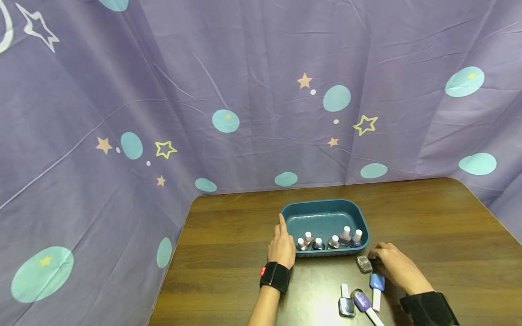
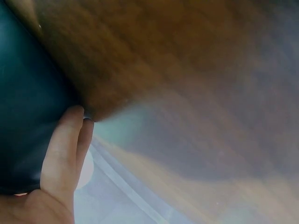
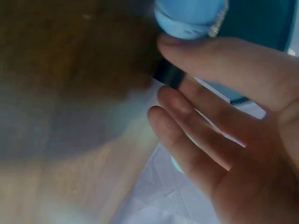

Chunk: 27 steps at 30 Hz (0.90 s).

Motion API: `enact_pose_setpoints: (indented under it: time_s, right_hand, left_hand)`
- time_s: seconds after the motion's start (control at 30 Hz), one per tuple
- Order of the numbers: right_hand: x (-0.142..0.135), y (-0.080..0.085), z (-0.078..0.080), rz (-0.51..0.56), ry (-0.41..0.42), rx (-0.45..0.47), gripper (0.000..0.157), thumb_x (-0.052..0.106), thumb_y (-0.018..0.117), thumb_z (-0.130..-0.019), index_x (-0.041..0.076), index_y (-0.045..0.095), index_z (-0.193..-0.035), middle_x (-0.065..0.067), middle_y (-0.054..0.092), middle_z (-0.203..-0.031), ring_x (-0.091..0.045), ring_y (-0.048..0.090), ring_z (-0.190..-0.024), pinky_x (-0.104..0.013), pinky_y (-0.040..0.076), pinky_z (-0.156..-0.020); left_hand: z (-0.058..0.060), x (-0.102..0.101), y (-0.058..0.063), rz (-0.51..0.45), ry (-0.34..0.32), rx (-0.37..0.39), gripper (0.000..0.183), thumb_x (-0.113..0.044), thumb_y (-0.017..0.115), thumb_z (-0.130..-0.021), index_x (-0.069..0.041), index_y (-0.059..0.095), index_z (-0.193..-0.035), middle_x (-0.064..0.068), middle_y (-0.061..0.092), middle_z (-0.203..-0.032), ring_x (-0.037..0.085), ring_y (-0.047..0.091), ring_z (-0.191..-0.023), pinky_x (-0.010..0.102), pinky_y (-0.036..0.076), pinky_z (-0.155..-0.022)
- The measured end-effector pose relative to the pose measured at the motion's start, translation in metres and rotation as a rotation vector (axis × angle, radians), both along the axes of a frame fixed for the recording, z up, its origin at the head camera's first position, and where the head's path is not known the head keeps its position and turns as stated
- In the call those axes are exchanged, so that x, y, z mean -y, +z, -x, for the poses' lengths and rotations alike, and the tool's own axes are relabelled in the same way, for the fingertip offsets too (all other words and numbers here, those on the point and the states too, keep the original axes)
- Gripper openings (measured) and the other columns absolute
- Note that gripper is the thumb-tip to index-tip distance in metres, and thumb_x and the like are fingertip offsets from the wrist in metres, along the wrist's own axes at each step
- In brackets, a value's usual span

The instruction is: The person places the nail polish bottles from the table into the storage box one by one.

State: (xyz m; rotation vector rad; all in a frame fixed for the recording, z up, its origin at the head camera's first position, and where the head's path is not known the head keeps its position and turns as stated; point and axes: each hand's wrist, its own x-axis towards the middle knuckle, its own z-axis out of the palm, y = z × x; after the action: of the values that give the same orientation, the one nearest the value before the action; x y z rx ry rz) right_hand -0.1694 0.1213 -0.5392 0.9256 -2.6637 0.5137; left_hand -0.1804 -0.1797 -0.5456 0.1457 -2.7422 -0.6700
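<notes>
My left hand rests along the left side of a teal tray. In the left wrist view its straight fingers lie against the tray's outer wall. Just off the tray's front right corner, my right hand pinches the black cap of a glittery nail polish bottle between thumb and fingers. That bottle lies on its side on the table. A blue nail polish bottle with a white cap lies right under this hand.
Several white-capped nail polish bottles stand along the tray's front side. On the wooden table, a purple bottle and a dark one lie nearer me. A purple patterned curtain hangs behind and at the left.
</notes>
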Motion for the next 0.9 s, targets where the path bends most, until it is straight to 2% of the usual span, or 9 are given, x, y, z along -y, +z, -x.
enact_pose_setpoints:
  time_s: [0.17,0.43,0.67,0.9]
  right_hand:
    - [0.000,0.000,-0.001,-0.018,-0.008,0.011,0.031,-0.008,0.079,-0.055,0.012,0.068,-0.077,0.002,0.058,-0.080,-0.019,0.056,-0.077,-0.035,0.047,-0.070]
    - [-0.001,0.002,-0.002,0.007,0.009,-0.006,0.030,-0.002,0.080,-0.056,0.018,0.067,-0.074,0.008,0.059,-0.077,-0.013,0.055,-0.075,-0.032,0.046,-0.068]
    - [0.003,0.017,-0.005,0.113,0.039,0.148,0.026,0.000,0.077,-0.065,0.018,0.064,-0.076,0.013,0.058,-0.076,-0.002,0.053,-0.067,-0.027,0.044,-0.059]
    - [0.009,0.029,-0.008,0.198,0.019,0.187,0.023,-0.001,0.074,-0.070,0.015,0.069,-0.085,0.009,0.064,-0.081,0.000,0.057,-0.070,-0.025,0.048,-0.060]
  left_hand:
    - [0.000,0.000,-0.001,-0.010,-0.005,0.005,0.065,-0.008,0.053,-0.089,-0.006,0.023,-0.146,0.014,0.053,-0.119,0.015,0.039,-0.047,0.031,0.030,-0.043]
    - [-0.002,0.000,0.002,-0.014,-0.008,0.014,0.065,-0.010,0.053,-0.090,-0.007,0.022,-0.146,0.014,0.053,-0.119,0.015,0.039,-0.048,0.031,0.031,-0.043]
    - [-0.001,0.001,0.000,-0.007,-0.006,0.004,0.065,-0.009,0.054,-0.089,-0.006,0.023,-0.146,0.014,0.053,-0.118,0.015,0.040,-0.047,0.031,0.031,-0.042]
    - [-0.002,0.001,0.002,-0.015,-0.010,0.011,0.064,-0.010,0.053,-0.090,-0.007,0.022,-0.146,0.014,0.053,-0.118,0.014,0.037,-0.046,0.030,0.029,-0.042]
